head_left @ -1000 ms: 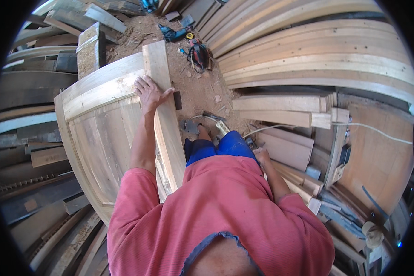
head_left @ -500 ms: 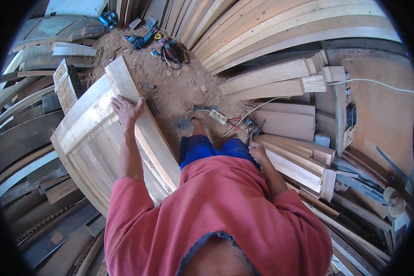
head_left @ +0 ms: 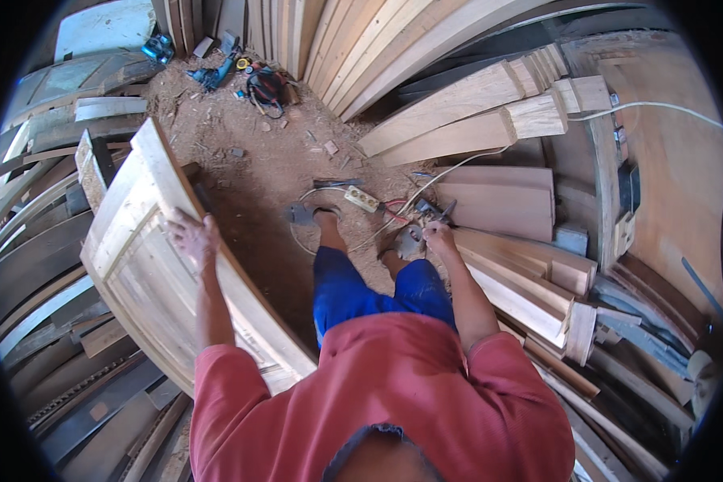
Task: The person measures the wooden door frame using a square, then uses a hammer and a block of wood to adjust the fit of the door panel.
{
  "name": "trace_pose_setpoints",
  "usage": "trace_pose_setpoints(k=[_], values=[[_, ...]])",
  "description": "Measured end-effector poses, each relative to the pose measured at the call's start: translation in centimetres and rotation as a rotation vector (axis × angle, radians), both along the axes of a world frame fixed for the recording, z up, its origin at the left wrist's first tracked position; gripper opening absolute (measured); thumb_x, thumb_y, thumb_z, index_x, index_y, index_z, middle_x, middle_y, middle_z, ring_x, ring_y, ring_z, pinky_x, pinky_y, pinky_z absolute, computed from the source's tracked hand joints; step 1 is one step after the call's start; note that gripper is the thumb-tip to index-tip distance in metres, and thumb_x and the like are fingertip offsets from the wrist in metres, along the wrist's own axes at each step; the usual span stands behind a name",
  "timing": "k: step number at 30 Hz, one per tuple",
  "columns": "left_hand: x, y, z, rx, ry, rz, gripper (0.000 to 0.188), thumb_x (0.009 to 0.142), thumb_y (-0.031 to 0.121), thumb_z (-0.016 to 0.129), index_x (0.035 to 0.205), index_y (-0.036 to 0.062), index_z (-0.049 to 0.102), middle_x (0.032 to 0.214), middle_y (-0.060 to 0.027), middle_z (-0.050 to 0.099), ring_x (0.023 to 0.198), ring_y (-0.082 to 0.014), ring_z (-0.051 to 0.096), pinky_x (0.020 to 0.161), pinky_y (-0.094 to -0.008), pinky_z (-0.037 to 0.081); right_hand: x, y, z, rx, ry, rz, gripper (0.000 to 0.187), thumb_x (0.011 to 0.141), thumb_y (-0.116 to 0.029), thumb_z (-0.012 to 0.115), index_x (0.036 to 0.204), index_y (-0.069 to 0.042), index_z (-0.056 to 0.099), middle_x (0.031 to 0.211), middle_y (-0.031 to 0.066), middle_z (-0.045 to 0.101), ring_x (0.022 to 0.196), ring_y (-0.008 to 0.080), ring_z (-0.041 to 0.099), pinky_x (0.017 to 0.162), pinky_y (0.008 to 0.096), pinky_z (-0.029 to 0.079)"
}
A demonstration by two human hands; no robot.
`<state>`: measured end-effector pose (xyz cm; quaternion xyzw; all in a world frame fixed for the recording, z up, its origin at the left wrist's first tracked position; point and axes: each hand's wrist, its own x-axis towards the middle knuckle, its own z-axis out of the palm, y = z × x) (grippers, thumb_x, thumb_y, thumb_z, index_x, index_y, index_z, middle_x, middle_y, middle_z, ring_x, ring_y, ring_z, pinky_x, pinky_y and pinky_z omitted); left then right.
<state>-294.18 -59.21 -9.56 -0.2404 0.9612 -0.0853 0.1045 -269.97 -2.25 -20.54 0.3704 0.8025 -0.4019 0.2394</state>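
Note:
A pale wooden door with recessed panels leans tilted at my left side. My left hand is at its face near the upper right edge, fingers spread; whether the palm presses on it I cannot tell. My right hand is closed, in front of my right knee, above my right foot. What it holds, if anything, is too small to make out. Just past it on the ground lies a dark tool, its kind unclear, beside a red cord.
A power strip with a pale cable lies among sawdust ahead of my feet. Farther off are a blue power tool and a dark corded tool. Stacked boards fill the right, and more timber lies at the left.
My right hand has moved forward from beside my thigh, past the knee. My left hand has slid slightly nearer along the door, which now appears tilted more steeply. The whole view has shifted.

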Motion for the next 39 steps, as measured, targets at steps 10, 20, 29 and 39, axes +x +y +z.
trace_pose_setpoints(k=[10,20,29,39], values=[[5.0,-8.5,-3.0,0.115,0.214,-0.196,0.092,0.094,0.054,0.058,0.164,0.0143,0.014,0.169,-0.0208,0.013,0.157,-0.0377,0.007,0.124,-0.0584,0.006,-5.9,6.4,-17.9,-0.092,-0.186,0.126,0.061,0.091,-0.025,0.066,0.145,-0.004,0.049,0.123,0.0224,0.069,0.113,0.0349,0.067,0.096,0.0421,0.053],[3.0,-4.4,-0.2,0.556,0.335,-0.002,0.072,0.100,0.029,0.057,0.160,0.0045,0.027,0.163,-0.0150,0.029,0.147,-0.0255,0.030,0.121,-0.0382,0.023,-6.2,10.2,-44.1,0.142,0.007,0.216,0.068,0.087,-0.017,0.071,0.146,0.005,0.044,0.129,0.0269,0.059,0.110,0.0324,0.062,0.098,0.0406,0.049],[3.0,-6.9,0.9,0.707,0.305,0.263,0.070,0.099,0.026,0.058,0.160,0.0083,0.028,0.144,-0.0094,0.047,0.122,-0.0160,0.051,0.104,-0.0328,0.041,-8.0,12.5,-50.2,-0.077,-0.096,-0.395,0.023,0.091,-0.021,0.061,0.103,-0.002,0.065,0.082,0.0118,0.065,0.066,0.0220,0.063,0.059,0.0368,0.048],[4.7,-3.4,-0.7,0.187,0.179,-0.089,0.082,0.095,0.031,0.059,0.163,0.0115,0.018,0.169,-0.0205,0.015,0.156,-0.0353,0.012,0.125,-0.0496,0.008,-3.8,-1.2,-30.0,-0.367,-0.216,-0.099,0.035,0.087,0.004,0.052,0.120,0.004,0.060,0.067,0.0099,0.062,0.052,0.0179,0.057,0.045,0.0336,0.046]])
